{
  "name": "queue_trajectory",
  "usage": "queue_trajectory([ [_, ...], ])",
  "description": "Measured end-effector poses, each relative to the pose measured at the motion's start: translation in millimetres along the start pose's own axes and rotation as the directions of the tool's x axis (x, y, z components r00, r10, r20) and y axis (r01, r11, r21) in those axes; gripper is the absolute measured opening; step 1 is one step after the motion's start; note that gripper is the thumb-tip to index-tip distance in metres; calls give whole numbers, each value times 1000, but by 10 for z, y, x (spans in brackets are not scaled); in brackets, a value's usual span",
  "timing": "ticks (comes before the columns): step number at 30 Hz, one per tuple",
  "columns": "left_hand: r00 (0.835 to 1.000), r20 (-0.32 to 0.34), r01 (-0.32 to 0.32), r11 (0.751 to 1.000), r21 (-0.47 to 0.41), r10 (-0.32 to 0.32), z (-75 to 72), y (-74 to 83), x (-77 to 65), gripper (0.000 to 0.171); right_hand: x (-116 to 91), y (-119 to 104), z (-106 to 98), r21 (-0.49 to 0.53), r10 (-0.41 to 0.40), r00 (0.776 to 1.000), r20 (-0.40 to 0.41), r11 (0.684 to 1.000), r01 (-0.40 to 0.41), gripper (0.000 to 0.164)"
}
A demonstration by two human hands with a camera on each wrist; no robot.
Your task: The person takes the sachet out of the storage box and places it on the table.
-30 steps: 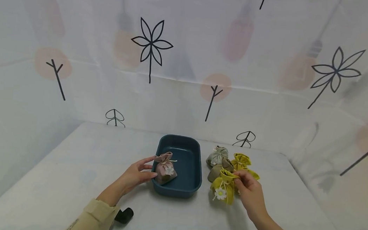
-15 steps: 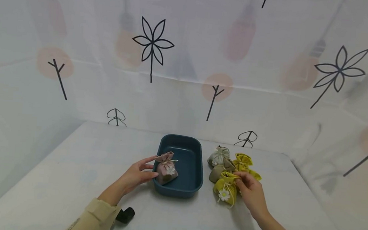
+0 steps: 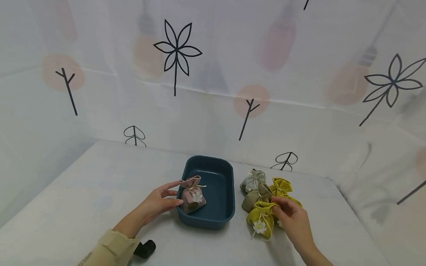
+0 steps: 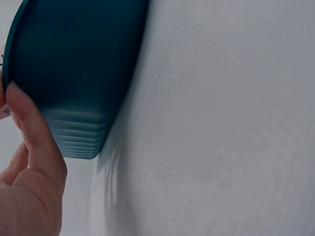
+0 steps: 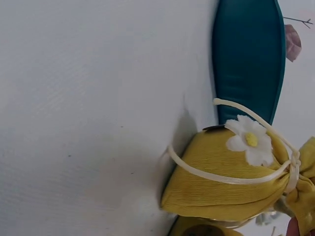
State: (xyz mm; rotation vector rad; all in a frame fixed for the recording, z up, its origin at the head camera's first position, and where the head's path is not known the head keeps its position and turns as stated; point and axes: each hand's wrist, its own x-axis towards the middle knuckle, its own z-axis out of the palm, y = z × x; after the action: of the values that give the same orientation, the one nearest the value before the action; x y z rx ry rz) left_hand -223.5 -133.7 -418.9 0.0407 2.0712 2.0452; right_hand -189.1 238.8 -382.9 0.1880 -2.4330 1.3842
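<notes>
A dark teal rectangular tub (image 3: 212, 223) stands on the table, its outer wall (image 4: 74, 59) filling much of the left wrist view. My left hand (image 3: 157, 203) grips the tub's left rim. Against that side, inside the tub, leans a pink drawstring pouch (image 3: 191, 197) with a white flower. My right hand (image 3: 295, 223) pinches the gathered top of a yellow drawstring pouch (image 3: 260, 219). In the right wrist view, this pouch (image 5: 221, 182) shows a white flower and cream cord, and only a fingertip of the hand is visible.
Beside the held pouch sit a brown pouch (image 3: 252, 199), a pale grey-green pouch (image 3: 252, 181) and another yellow pouch (image 3: 280, 186), crowded together right of the tub. White patterned cloth (image 3: 206, 120) hangs behind the table (image 3: 85, 190).
The yellow pouch in the right hand has shifted slightly right, and its top sits a little lower. The right hand has moved slightly with it. The left hand holds the same place on the tub.
</notes>
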Motion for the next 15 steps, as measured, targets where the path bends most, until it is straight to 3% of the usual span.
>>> queue_trajectory([
  [7, 1000, -8, 4, 1000, 1, -4, 14, 9, -18, 69, 48, -11, -14, 9, -17, 1000, -16, 1000, 17, 19],
  [9, 1000, -17, 6, 1000, 2, -6, 18, 5, -14, 69, 92, 113, -6, 83, -76, 997, -17, 994, 77, 18],
  [11, 1000, -24, 8, 1000, 3, -8, 22, 2, -9, 69, 97, 105, 0, 98, -87, 996, -13, 991, 88, 20],
  [15, 999, -32, 10, 1000, 3, -10, 28, -4, -5, 69, 84, -25, 20, 110, -56, 998, 0, 992, 56, 22],
])
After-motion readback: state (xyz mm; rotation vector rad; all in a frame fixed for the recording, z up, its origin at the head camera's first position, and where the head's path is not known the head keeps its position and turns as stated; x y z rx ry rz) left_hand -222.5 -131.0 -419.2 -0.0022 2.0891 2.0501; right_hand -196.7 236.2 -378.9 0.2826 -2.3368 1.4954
